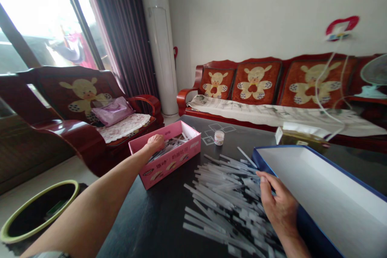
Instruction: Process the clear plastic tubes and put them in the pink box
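Observation:
My left hand (156, 142) reaches into a pink cardboard box (171, 164), over thin pale strips (177, 142) lying inside. Its fingers curl downward, and whatever they grip is hidden. On the dark table, a loose heap of translucent plastic strips (223, 193) spreads to the right of the pink box. My right hand (276, 201) is at the right edge of this heap, beside a blue box with a white inside (320, 189). Thumb and forefinger are pinched together at the lower end of one translucent strip (247, 157), which points up and left.
A small round jar (219, 138) stands behind the heap. Near the blue box's far end sits a tissue pack (302, 135). A yellow-rimmed bin (39, 209) is on the floor at left. Wooden seats (142, 102) with bear cushions (254, 82) stand beyond the table.

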`<act>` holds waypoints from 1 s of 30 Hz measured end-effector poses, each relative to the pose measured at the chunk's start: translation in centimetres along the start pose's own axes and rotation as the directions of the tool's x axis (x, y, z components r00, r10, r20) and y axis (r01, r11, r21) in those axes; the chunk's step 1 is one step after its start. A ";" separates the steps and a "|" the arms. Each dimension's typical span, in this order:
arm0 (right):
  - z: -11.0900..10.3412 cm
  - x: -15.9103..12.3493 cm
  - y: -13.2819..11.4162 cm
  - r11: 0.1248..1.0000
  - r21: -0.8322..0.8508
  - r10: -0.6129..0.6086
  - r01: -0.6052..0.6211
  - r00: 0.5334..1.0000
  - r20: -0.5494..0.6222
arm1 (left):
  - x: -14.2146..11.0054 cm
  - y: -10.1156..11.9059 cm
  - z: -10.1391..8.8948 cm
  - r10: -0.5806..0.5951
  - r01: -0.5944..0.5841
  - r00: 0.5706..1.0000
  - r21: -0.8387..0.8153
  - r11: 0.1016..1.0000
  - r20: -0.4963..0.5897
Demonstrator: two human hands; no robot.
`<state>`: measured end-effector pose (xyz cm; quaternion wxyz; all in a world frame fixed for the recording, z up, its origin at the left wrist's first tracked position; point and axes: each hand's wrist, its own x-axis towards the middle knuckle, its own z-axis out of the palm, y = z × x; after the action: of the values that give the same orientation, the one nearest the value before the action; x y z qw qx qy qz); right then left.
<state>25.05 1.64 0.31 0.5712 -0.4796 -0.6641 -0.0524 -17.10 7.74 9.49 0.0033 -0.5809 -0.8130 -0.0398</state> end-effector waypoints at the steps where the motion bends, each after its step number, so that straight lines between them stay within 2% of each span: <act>1: 0.0 0.0 -0.1 1.000 0.001 0.006 -0.006 1.000 -0.004 | -0.1 0.4 -0.6 0.006 -0.006 1.000 -0.008 1.000 -0.028; 4: -0.1 0.0 -0.4 0.999 0.007 0.034 -0.034 0.999 -0.016 | -0.3 2.6 -3.2 0.040 -0.047 0.988 -0.045 0.998 -0.151; 7: 0.0 0.0 -0.7 0.997 0.032 0.065 -0.063 0.997 -0.035 | -1.3 6.4 -5.6 0.084 -0.132 0.938 -0.124 0.983 -0.335; 8: 0.0 0.1 -0.9 0.997 0.048 0.069 -0.067 0.997 -0.035 | -1.9 7.8 -6.0 0.069 -0.208 0.893 -0.271 0.940 -0.445; 9: 0.0 0.1 -1.1 0.995 0.067 0.071 -0.069 0.997 -0.026 | -2.6 9.2 -6.1 0.044 -0.296 0.864 -0.434 0.851 -0.502; 10: 0.0 0.2 -1.4 0.993 0.090 0.074 -0.073 0.997 -0.003 | -3.4 10.7 -5.8 0.016 -0.346 0.876 -0.605 0.717 -0.482; 11: 0.0 0.3 -1.7 0.991 0.115 0.072 -0.075 0.997 0.030 | -4.4 12.0 -5.2 0.010 -0.349 0.913 -0.769 0.535 -0.408; 12: 0.0 0.5 -2.1 0.986 0.143 0.080 -0.089 0.995 0.062 | -5.4 13.2 -4.3 0.024 -0.298 0.951 -0.894 0.334 -0.308; 14: 0.1 0.6 -2.9 0.965 0.214 0.115 -0.150 0.979 0.167 | -7.3 15.3 -2.1 0.049 -0.091 0.995 -0.996 0.007 -0.091; 15: 0.2 0.7 -3.3 0.949 0.251 0.137 -0.191 0.966 0.219 | -8.1 16.2 -1.0 0.062 0.016 0.998 -0.995 -0.096 0.010; 16: 0.3 0.7 -3.6 0.929 0.282 0.166 -0.238 0.952 0.258 | -8.9 16.9 0.0 0.082 0.095 0.993 -0.981 -0.170 0.082; 18: 0.6 0.5 -3.9 0.889 0.313 0.233 -0.335 0.918 0.320 | -10.2 17.9 1.7 0.122 0.191 0.979 -0.945 -0.265 0.164; 21: 1.1 0.2 -4.1 0.836 0.328 0.317 -0.439 0.876 0.365 | -11.1 18.9 3.2 0.133 0.234 0.971 -0.915 -0.330 0.200; 23: 1.1 0.1 -4.1 0.788 0.350 0.385 -0.507 0.849 0.363 | -11.4 19.1 3.8 0.129 0.235 0.971 -0.918 -0.321 0.203; 24: 1.1 0.2 -4.0 0.762 0.365 0.416 -0.535 0.837 0.356 | -11.6 19.1 4.0 0.135 0.229 0.971 -0.934 -0.274 0.198; 25: 1.0 0.2 -4.0 0.740 0.378 0.444 -0.557 0.826 0.348 | -11.7 19.0 4.3 0.142 0.204 0.974 -0.962 -0.184 0.179; 27: 0.8 0.4 -3.8 0.714 0.385 0.481 -0.585 0.809 0.337 | -12.4 18.6 4.6 0.129 0.042 0.990 -0.992 0.117 0.057; 28: 0.6 0.5 -3.8 0.711 0.377 0.493 -0.593 0.803 0.334 | -12.8 18.4 4.8 0.114 -0.102 0.991 -0.950 0.296 -0.071; 29: 0.4 0.6 -3.7 0.713 0.366 0.501 -0.598 0.800 0.330 | -13.3 18.3 4.9 0.110 -0.266 0.964 -0.851 0.453 -0.242; 30: 0.3 0.7 -3.8 0.722 0.353 0.500 -0.596 0.801 0.330 | -13.9 18.2 5.0 0.136 -0.418 0.897 -0.710 0.566 -0.420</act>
<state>22.32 0.20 2.57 0.5796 -0.5161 -0.5421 0.3221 4.79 0.85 4.91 -0.1139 -0.6298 -0.5969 -0.4837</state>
